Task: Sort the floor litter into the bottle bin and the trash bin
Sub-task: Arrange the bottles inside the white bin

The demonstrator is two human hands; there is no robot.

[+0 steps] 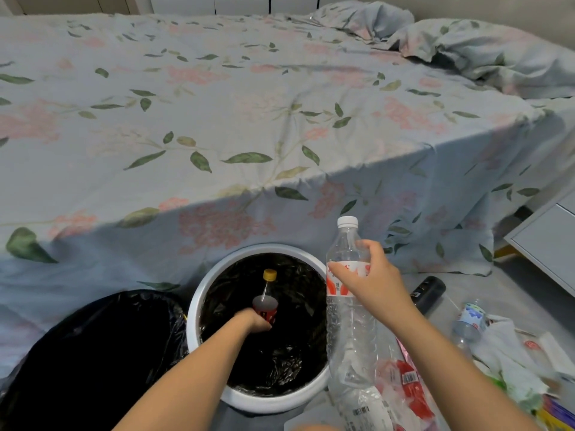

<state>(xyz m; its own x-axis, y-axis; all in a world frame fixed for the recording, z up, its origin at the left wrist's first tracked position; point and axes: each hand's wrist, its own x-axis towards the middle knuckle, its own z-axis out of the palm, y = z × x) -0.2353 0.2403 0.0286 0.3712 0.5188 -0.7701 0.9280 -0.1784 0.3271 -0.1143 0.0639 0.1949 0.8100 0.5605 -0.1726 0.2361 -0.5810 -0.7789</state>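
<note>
Down at the bottom centre of the frame, the left hand [256,319] grips a small dark bottle with a yellow cap and red label [266,301], held inside the round white bin lined with black plastic [199,301]. Right of it, the right hand [371,283] curls around a tall clear plastic bottle with a white cap [350,321] (upright, just beside the bin's rim). Another black-bagged bin [93,353] sits lower left; mixed litter [504,349] lies lower right.

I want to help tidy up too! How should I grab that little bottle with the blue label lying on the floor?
Take the small bottle round its middle, on the blue label, coming from above. It lies tilted on the floor beside white wrappers, so its side is the clearest part to reach. Its cap end looks hidden, so skip that.
</note>
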